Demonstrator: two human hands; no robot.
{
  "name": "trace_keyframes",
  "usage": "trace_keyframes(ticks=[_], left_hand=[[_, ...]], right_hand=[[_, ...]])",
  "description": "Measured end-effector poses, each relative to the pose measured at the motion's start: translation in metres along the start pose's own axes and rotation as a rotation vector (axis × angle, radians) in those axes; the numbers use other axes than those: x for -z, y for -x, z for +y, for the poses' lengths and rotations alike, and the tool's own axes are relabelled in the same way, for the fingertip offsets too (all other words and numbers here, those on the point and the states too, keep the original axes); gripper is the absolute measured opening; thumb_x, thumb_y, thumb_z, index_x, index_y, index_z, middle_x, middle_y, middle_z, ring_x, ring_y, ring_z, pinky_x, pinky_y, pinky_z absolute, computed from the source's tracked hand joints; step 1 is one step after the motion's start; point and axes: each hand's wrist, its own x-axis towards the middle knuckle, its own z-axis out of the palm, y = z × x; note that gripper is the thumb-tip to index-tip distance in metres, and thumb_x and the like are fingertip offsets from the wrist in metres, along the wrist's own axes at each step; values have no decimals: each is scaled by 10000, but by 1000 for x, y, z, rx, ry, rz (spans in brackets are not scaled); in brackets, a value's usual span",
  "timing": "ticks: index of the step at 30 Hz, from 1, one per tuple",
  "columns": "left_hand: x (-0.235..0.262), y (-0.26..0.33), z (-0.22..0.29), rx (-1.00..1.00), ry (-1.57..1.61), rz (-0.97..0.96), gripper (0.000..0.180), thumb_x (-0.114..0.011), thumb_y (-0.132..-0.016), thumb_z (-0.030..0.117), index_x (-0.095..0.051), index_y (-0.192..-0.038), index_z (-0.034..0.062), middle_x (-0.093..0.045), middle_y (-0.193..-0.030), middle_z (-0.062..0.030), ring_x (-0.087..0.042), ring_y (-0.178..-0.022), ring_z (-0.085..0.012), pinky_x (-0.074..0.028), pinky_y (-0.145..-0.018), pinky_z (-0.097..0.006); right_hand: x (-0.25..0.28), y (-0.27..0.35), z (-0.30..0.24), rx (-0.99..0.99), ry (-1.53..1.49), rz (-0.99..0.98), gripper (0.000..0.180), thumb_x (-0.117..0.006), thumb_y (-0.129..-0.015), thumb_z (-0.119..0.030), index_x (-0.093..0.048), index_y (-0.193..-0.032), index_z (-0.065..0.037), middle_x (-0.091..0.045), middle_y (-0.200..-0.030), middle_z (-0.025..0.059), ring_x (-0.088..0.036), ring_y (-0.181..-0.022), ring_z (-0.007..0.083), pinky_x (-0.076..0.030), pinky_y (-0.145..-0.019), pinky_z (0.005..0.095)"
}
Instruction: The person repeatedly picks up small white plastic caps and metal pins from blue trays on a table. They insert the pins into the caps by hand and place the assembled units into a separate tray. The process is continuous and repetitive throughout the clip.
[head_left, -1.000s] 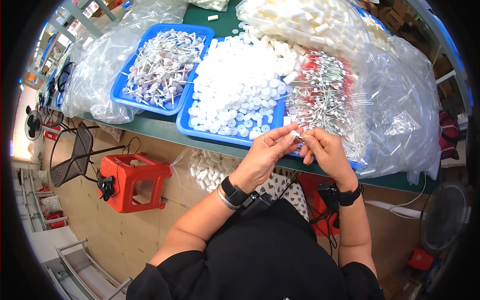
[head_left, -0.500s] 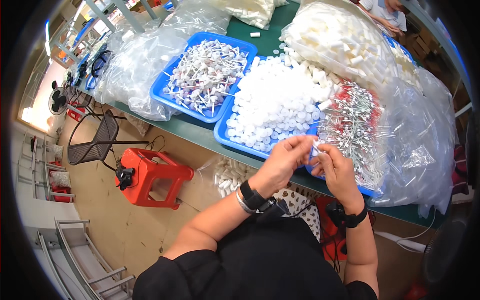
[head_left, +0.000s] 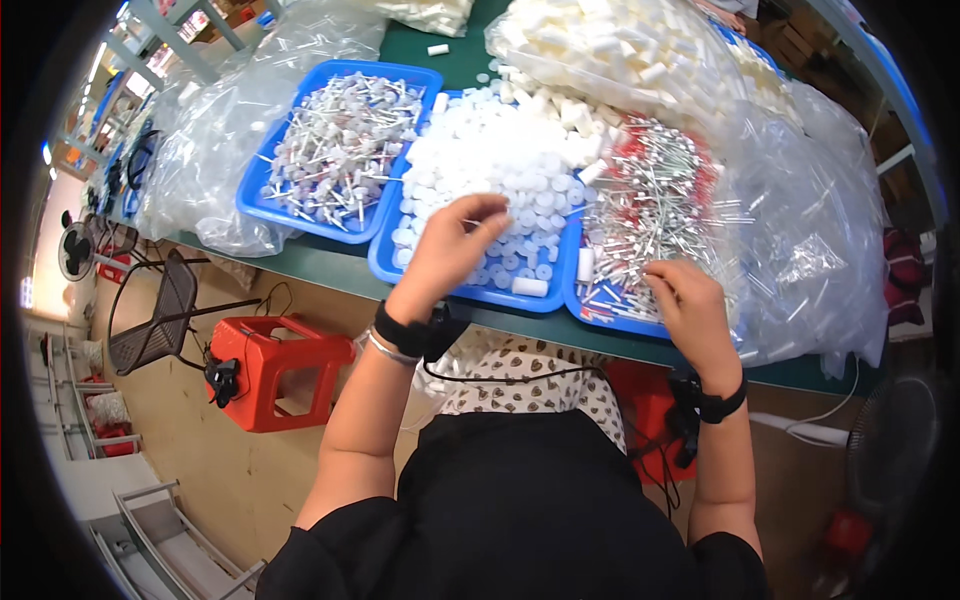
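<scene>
My left hand [head_left: 458,243] is over the blue tray [head_left: 385,262] of small translucent white discs [head_left: 530,195]. Its thumb and fingertips are drawn together, and whatever lies between them is too small to make out. To the right, my right hand [head_left: 692,308] is at the near side of a heap of thin metal pins [head_left: 655,200] with white heads. Thumb and forefinger pinch there, but I cannot see what they hold. A white cylinder [head_left: 530,287] lies at the disc tray's front edge, and another white cylinder [head_left: 585,265] stands beside the pins.
On the left, a blue tray [head_left: 262,212] holds assembled pins with discs. Clear plastic bags [head_left: 200,165] lie beyond it. A large bag of white cylinders [head_left: 610,60] sits behind, and more clear plastic [head_left: 800,240] lies right. A red stool [head_left: 270,375] stands on the floor.
My hands were close together at the trays' front edge and have parted. The left has gone left over the discs; the right is now by the pins. The whole view has shifted.
</scene>
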Motion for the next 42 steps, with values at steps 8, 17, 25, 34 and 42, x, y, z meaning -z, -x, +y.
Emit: trace_keyframes(ticks=[8,17,25,34,42], left_hand=[[-37,12,-1,-428,-719,-15,207,-704,-788,54,-694,-994,44,-641,-996,-104,-596,-941,-309,-509,-803,-392],[-35,8,-5,-428,-656,-77,132,-692,-780,46,-662,-909,47,-632,-930,-96,-582,-900,-314,-493,-796,-402],[-43,7,-4,-444,-686,-81,118,-670,-783,23,-659,-896,54,-639,-932,-89,-570,-885,-313,-480,-794,-411],[-41,4,-4,-443,-632,-131,81,-658,-821,56,-656,-901,45,-654,-889,-100,-579,-869,-327,-481,-781,-410],[-42,5,7,-282,-406,-112,180,-678,-874,105,-668,-1037,31,-659,-878,-99,-629,-823,-253,-506,-735,-351]], right_hand=[[-37,-15,-1,260,381,-200,140,-675,-749,-54,-684,-887,-79,-597,-817,76,-595,-822,259,-482,-729,385],[-37,-18,9,409,353,-175,98,-593,-739,-27,-617,-833,-43,-564,-807,80,-582,-840,244,-492,-735,358],[-20,-10,6,203,-3,104,204,-673,-799,26,-634,-991,-31,-615,-842,114,-596,-759,277,-475,-657,397],[-10,-2,-7,91,-11,176,151,-737,-803,-47,-696,-948,-51,-605,-747,81,-537,-688,257,-426,-638,372],[-14,3,-11,48,46,170,110,-758,-797,-96,-697,-880,-56,-612,-719,58,-526,-673,248,-415,-634,367]])
